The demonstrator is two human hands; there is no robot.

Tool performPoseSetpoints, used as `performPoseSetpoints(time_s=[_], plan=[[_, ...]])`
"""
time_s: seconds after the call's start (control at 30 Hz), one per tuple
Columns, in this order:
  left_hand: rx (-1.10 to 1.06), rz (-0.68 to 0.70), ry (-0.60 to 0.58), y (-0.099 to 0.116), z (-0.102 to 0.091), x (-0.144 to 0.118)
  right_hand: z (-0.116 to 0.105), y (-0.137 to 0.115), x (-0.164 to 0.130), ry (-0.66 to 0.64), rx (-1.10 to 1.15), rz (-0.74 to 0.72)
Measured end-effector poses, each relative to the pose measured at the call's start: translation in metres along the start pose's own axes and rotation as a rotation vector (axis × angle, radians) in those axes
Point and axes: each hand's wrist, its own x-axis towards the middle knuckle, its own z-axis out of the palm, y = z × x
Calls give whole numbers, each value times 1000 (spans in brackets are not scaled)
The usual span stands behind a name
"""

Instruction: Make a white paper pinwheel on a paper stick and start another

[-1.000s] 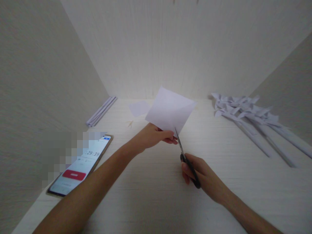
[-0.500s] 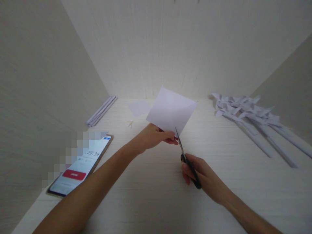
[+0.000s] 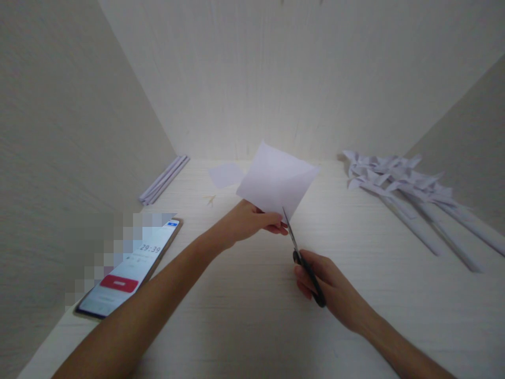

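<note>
A square sheet of white paper (image 3: pixel 278 176), turned cornerwise with faint creases, is pinched near its lower corner by my left hand (image 3: pixel 262 218). My right hand (image 3: pixel 321 276) is wrapped round the black handles of a pair of scissors (image 3: pixel 296 247). The blades look nearly closed and reach up to the paper's near corner, close beside my left fingertips. Whether the paper lies between the blades I cannot make out. Part of my left fingers is hidden under the sheet.
Rolled paper sticks (image 3: pixel 164 180) lie at the back left, near a second paper square (image 3: pixel 225 175) and some small yellowish pieces (image 3: pixel 211 200). At the left a phone (image 3: pixel 134 268) shows a timer. Several paper pinwheels on sticks (image 3: pixel 410 195) are piled at the right. Walls rise round the white table (image 3: pixel 244 316).
Almost nothing differs. The scissors' tip has shifted very slightly to the left at the paper's corner, while both hands keep their places.
</note>
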Motion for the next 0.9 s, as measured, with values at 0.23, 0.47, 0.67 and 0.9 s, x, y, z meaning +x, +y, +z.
performPoseSetpoints(time_s=[0.23,0.47,0.67,0.9], plan=[[-15,8,-5,0,-1,0,1,3,1,7,26,-8],[-7,18,-24,-1,-3,0,0,3,0,-8,29,-12],[-14,3,-17,-2,-2,2,1,4,2,6,-9,-9],[-19,12,-21,-2,-3,1,0,4,2,14,-6,-16]])
